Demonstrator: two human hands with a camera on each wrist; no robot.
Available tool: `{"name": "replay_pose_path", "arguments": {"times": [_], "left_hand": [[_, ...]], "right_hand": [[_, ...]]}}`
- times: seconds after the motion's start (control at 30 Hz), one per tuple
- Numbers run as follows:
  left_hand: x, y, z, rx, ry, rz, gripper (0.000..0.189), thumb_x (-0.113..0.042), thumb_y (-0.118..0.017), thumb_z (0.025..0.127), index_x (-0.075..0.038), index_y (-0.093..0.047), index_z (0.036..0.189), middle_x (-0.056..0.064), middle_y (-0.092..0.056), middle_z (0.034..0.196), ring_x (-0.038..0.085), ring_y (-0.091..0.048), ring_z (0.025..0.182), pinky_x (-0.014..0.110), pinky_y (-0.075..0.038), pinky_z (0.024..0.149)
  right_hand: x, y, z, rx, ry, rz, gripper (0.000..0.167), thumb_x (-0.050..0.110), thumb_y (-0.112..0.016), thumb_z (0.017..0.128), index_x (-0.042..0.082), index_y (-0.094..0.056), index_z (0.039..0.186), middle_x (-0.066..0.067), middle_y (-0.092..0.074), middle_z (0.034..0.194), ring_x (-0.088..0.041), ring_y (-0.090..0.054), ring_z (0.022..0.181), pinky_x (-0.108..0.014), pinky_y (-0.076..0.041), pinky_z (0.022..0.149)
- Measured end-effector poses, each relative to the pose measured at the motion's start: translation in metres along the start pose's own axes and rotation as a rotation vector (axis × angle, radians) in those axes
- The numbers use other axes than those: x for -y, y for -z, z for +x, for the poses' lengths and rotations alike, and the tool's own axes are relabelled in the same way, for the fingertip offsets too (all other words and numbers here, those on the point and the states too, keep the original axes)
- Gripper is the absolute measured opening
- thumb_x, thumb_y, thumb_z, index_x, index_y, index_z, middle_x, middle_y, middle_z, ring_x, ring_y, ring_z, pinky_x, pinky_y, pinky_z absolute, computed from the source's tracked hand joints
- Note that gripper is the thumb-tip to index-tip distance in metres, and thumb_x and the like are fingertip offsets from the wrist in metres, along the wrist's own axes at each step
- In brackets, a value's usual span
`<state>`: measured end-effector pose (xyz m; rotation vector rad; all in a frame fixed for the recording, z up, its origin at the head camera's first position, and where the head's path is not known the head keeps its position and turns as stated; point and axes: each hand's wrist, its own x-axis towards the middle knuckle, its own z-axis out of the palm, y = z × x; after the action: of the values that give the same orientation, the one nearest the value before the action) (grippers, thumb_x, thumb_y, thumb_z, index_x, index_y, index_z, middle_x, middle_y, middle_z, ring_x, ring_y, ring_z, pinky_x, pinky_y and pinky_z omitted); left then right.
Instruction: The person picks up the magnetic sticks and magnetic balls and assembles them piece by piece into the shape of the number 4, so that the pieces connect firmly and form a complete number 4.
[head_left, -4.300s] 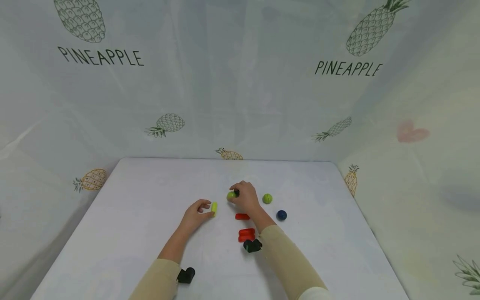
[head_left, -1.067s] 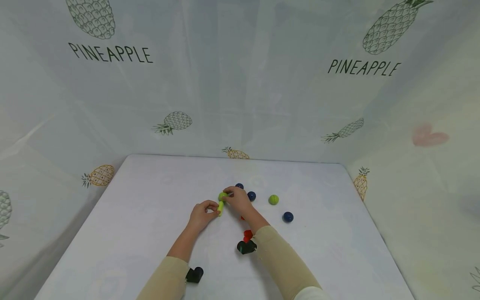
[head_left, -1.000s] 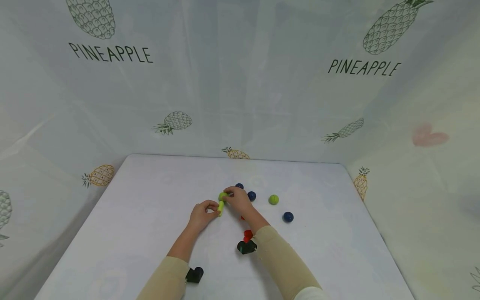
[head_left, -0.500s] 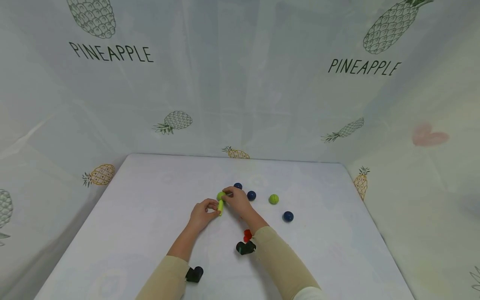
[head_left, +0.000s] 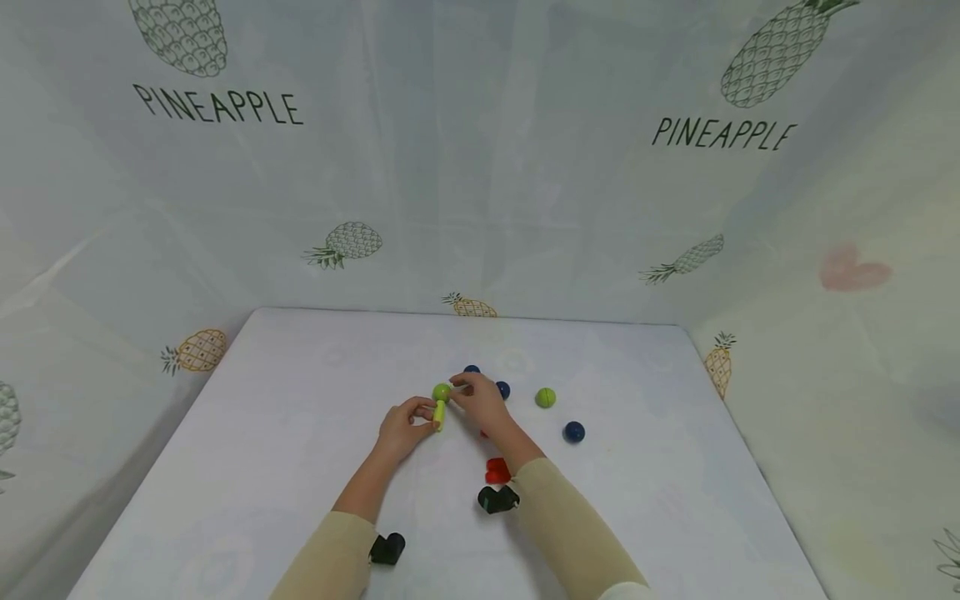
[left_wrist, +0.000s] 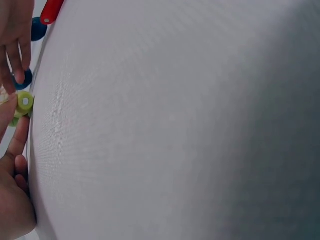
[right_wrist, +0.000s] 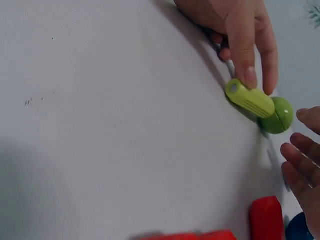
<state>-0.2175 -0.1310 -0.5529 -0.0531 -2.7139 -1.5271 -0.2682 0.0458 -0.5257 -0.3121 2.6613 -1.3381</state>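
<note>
A short yellow-green toy building stick (head_left: 440,415), with a grey dot in its end face, is pinched between thumb and fingers of my left hand (head_left: 401,429). Its far end meets a green ball (head_left: 442,392); in the right wrist view the seamed ball (right_wrist: 278,117) sits right at the end of the stick (right_wrist: 251,99). My right hand (head_left: 483,404) is just right of the ball, fingers spread and slightly bent, holding nothing. The right wrist view shows a gap between the ball and those fingertips. The left wrist view catches both hands at its left edge.
Blue balls (head_left: 574,432) and a second green ball (head_left: 546,397) lie to the right and behind my right hand. Red sticks (head_left: 497,471) lie under my right forearm, partly hidden. Black wrist-worn pieces (head_left: 387,549) show by the sleeves. A patterned curtain (head_left: 480,167) surrounds the white table.
My right hand has carried the green ball left to the stick's end, and its fingers have since come off it. My left hand keeps its pinch, nearly still over the last second.
</note>
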Motion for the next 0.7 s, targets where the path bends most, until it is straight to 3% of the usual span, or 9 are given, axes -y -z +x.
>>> {"name": "replay_pose_path", "arguments": {"times": [0.3,0.57,0.7], "left_hand": [[0.004,-0.001,-0.001,-0.011,0.019,0.022,0.033,-0.012,-0.079,0.08,-0.012,-0.069,0.112,-0.004,-0.069,0.087,0.022,-0.055,0.094,0.039,-0.041,0.085],[-0.001,0.003,0.003,0.01,0.071,-0.025,0.037,-0.012,-0.077,0.082,-0.011,-0.065,0.117,-0.001,-0.065,0.088,0.017,-0.046,0.079,0.033,-0.038,0.07],[-0.004,0.005,0.006,0.024,0.073,-0.009,0.039,-0.013,-0.077,0.083,-0.013,-0.064,0.119,0.0,-0.064,0.091,0.018,-0.047,0.081,0.032,-0.039,0.069]], "right_hand": [[-0.004,0.018,-0.01,-0.067,0.007,0.027,0.026,0.018,-0.069,0.092,0.008,-0.067,0.117,-0.003,-0.064,0.113,-0.019,-0.059,0.095,-0.032,-0.051,0.077],[-0.012,0.036,-0.02,-0.134,-0.014,0.022,0.027,0.016,-0.07,0.091,0.01,-0.067,0.117,-0.001,-0.064,0.111,-0.018,-0.057,0.091,-0.031,-0.05,0.077],[-0.02,0.047,-0.027,-0.154,0.009,0.051,0.029,0.013,-0.07,0.091,0.006,-0.066,0.118,-0.003,-0.064,0.108,-0.019,-0.057,0.091,-0.032,-0.05,0.076]]}}
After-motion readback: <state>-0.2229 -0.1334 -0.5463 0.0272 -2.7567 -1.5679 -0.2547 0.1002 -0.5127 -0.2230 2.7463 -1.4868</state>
